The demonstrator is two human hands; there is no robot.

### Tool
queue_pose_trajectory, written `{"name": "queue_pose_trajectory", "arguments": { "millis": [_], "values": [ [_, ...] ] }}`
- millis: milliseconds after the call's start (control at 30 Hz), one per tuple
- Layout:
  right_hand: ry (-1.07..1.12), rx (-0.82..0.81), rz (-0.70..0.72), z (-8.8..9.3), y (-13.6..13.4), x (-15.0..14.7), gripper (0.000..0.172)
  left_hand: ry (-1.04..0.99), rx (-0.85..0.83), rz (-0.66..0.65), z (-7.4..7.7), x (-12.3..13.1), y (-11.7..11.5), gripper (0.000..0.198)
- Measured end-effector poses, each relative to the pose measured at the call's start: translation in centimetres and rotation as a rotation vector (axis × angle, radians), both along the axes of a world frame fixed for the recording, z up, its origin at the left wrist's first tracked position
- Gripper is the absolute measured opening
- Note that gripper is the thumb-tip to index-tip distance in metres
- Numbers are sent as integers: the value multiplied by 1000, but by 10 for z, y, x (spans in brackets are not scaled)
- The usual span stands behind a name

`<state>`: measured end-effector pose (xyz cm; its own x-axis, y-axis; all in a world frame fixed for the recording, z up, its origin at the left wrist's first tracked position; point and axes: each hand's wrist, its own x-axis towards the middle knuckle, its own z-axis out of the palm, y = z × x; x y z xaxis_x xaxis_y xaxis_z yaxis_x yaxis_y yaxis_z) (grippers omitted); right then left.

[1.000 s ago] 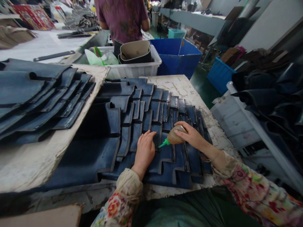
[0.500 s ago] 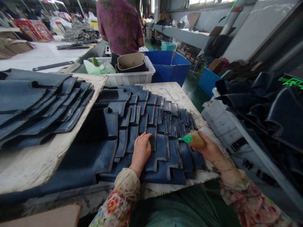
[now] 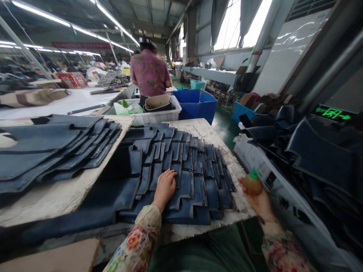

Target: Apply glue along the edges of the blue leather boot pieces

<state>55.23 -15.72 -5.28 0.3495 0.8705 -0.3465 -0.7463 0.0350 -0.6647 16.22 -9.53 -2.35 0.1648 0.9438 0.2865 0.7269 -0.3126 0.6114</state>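
Note:
My left hand (image 3: 165,188) lies flat with its fingers out on the overlapping dark blue leather-like panels (image 3: 185,185). These panels have grey edges and are fanned in rows across the worktable; shiny wet-looking strips show along some edges. My right hand (image 3: 256,196) is turned palm up beyond the right end of the rows. In it rests a glue bottle (image 3: 253,184) with a green nozzle and a brownish, rounded body, its nozzle pointing upward and away from the panels.
More blue panels (image 3: 65,147) are stacked on a pale board (image 3: 119,141) at left. On the right stands a white crate (image 3: 255,162) heaped with dark pieces. Behind the table are a white bin (image 3: 167,117), a blue bin (image 3: 198,104) and a person (image 3: 150,71) facing away.
My right hand has moved right, off the panels, and turned palm up, tipping the glue bottle's nozzle upward. The view has lifted. My left hand stays on the panels.

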Motion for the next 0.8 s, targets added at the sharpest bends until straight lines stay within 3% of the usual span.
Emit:
{"name": "queue_pose_trajectory", "arguments": {
  "millis": [167,333,467,667,800],
  "values": [
    [26,48,27,2,-4,-1,29,-56,-73,3,12,-5,0,31],
    [45,76,44,5,-12,-3,32,-75,-127,11,36,-27,-48,37],
    [50,79,57,2,-14,-2,35,13,-82,70,53,-76,-101,41],
    [-45,37,81,-1,-17,1,42,241,61,389,63,-171,-147,38],
    [-115,-45,126,-7,-19,3,48,355,0,518,57,-189,-168,32]
  ]
}}
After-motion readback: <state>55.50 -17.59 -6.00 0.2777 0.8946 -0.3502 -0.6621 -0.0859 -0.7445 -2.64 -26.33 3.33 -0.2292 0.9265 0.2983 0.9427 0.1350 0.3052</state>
